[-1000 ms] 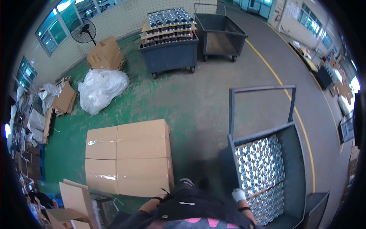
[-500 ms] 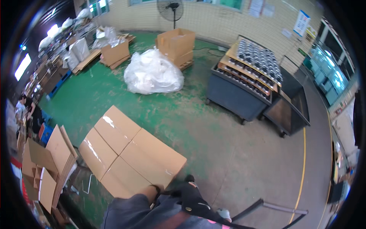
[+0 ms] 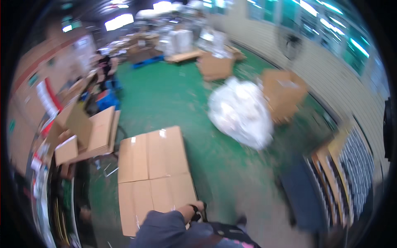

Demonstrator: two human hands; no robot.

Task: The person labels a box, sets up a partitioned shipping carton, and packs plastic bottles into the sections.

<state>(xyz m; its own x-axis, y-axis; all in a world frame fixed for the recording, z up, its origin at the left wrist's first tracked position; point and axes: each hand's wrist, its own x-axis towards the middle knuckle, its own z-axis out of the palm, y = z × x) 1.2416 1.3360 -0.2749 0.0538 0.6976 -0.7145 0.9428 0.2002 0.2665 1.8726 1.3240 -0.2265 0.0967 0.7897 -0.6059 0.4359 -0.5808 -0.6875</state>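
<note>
My left hand (image 3: pixel 200 205), with a black band (image 3: pixel 194 212) at the wrist, is closed around what looks like a dark bar (image 3: pixel 205 211). It lies beside the near right edge of several cardboard boxes (image 3: pixel 169 186). These boxes sit side by side, their tops crossed by seams and bits of shiny tape. My grey sleeve (image 3: pixel 163 225) covers part of their near end. My right hand cannot be seen in this view.
Folded cardboard sheets (image 3: pixel 101 130) stand at the left. Ahead lies a big clear plastic bag (image 3: pixel 240 111) beside an open carton (image 3: pixel 283 93). At right is a dark cart (image 3: pixel 302 194) with trays of metal parts (image 3: pixel 355 169). A person (image 3: pixel 105 68) works at the far left.
The view has swung right to left: the boxes, bag and cart sit further right or lower, and more of the left side shows. The dark frame at lower right has left the picture.
</note>
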